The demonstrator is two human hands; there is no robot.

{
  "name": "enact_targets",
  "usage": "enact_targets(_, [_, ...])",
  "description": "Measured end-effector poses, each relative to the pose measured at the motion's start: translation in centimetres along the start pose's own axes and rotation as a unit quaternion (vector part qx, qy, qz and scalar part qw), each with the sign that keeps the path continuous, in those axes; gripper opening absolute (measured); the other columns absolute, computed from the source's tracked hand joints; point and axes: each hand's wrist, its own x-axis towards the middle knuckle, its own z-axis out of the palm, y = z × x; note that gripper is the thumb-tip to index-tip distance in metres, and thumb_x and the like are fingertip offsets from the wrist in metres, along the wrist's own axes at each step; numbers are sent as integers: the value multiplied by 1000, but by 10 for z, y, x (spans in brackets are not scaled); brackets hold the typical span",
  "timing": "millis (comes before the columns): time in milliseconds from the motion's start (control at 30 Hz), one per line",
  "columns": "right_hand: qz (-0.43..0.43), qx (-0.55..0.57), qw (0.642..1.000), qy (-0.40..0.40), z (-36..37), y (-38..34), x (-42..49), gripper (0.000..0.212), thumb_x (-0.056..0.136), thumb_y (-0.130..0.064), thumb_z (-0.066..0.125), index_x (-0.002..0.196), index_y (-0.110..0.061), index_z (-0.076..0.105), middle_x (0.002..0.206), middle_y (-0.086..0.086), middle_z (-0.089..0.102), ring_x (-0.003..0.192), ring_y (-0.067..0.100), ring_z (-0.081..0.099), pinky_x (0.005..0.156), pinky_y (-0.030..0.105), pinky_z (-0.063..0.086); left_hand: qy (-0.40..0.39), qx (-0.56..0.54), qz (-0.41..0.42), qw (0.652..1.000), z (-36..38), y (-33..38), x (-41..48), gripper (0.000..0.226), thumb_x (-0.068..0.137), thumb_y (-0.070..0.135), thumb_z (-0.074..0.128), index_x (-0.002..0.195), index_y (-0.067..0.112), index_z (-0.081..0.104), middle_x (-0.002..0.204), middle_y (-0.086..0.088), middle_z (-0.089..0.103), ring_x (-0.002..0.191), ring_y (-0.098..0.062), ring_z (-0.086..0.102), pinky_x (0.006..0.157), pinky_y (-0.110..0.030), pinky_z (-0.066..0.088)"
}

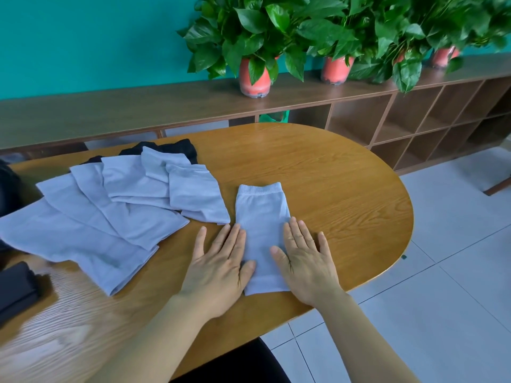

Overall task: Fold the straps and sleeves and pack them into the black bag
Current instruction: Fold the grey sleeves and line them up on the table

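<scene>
From the head view, a grey sleeve (262, 214) lies flat on the near-right part of the oval wooden table (345, 189), its ribbed cuff at the far end; it looks folded into a narrow strip running from near to far. The left hand (218, 261) lies palm down along the strip's left edge, fingers straight and slightly spread; its thumb rests on the cloth, while the outer fingers rest on bare wood. The right hand (304, 261) lies palm down along the right edge, fingers straight and lightly spread; its thumb and first fingers press on the cloth; neither hand pinches anything. Just left of the sleeve a pile (110, 217) of grey sleeves fans out in overlapping layers towards the left edge; black cloth (179, 147) shows at the pile's far side. A black bundle (15, 286) sits near-left, cut off by the frame; whether it is the bag I cannot tell. Beyond the table a brown shelf (138, 111) carries plants (254, 37) in red pots against a teal wall (83, 37); pale tiled floor (456, 272) lies to the right.
</scene>
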Motion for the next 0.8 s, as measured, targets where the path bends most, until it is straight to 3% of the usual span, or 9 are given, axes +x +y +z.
enact_targets(67, [-13, 84, 996, 32, -3, 4, -4, 88, 84, -73, -6, 155, -22, 2, 162, -11, -5, 144, 0, -17, 117, 34, -14, 27, -18, -7, 999, -1, -5, -5, 91, 80, 63, -29, 155, 19, -1, 161, 6, -8, 149, -10, -9, 113, -46, -18])
enact_targets(133, [-25, 182, 979, 84, -8, 11, -12, 80, 89, -67, 9, 155, -23, 19, 160, -13, 14, 144, -5, -5, 119, 29, -5, 97, -70, 7, 993, -6, -8, -13, 77, 94, 61, -2, 151, 20, 31, 160, 3, 22, 146, -11, 21, 114, -42, -1])
enact_targets(200, [-55, 201, 967, 149, -11, 15, -24, 69, 92, -60, 23, 148, -21, 38, 152, -13, 35, 143, -6, 13, 119, 27, 6, 152, -137, 47, 978, -9, -6, -23, 54, 97, 56, 27, 130, 24, 56, 141, 9, 50, 126, -7, 47, 105, -34, 15])
enact_targets(300, [-115, 173, 957, 203, -9, 15, -42, 53, 89, -45, 42, 131, -19, 59, 135, -10, 58, 132, -4, 40, 116, 28, 19, 162, -169, 106, 966, -11, 1, -33, 30, 83, 53, 52, 104, 33, 62, 112, 23, 57, 100, 2, 52, 94, -27, 20])
enact_targets(400, [-154, 117, 964, 183, -3, 15, -55, 50, 76, -35, 51, 121, -18, 65, 124, -8, 65, 123, 2, 52, 113, 31, 26, 146, -151, 110, 971, -11, 6, -34, 22, 75, 50, 53, 91, 38, 62, 94, 24, 59, 87, 3, 56, 89, -29, 23])
enact_targets(533, [-158, 73, 973, 151, 1, 18, -60, 60, 65, -32, 47, 121, -18, 65, 124, -10, 65, 122, 2, 52, 113, 26, 25, 151, -100, 108, 978, -12, 7, -26, 19, 68, 31, 61, 86, 34, 65, 81, 20, 61, 75, -2, 58, 89, -28, 25])
enact_targets(633, [-165, 75, 970, 161, -3, 18, -54, 51, 60, -25, 50, 108, -20, 64, 103, -14, 66, 103, 6, 59, 108, 26, 33, 147, -76, 115, 980, -10, 5, -20, 19, 65, 21, 67, 81, 31, 64, 79, 18, 59, 70, -6, 58, 91, -28, 23])
enact_targets(700, [-160, 88, 968, 174, -4, 19, -48, 45, 60, -16, 55, 104, -20, 65, 90, -14, 64, 89, 10, 58, 97, 21, 39, 168, -100, 101, 976, -6, 1, -17, 4, 77, 27, 64, 80, 31, 64, 76, 17, 59, 67, -5, 57, 86, -28, 24])
enact_targets(800, [-120, 139, 967, 177, -3, 21, -38, 28, 76, -17, 64, 103, -22, 69, 87, -11, 66, 82, 9, 57, 78, 20, 44, 183, -181, 11, 966, -7, 3, -14, 27, 92, 46, 46, 73, 31, 58, 62, 15, 53, 58, -4, 51, 78, -28, 22])
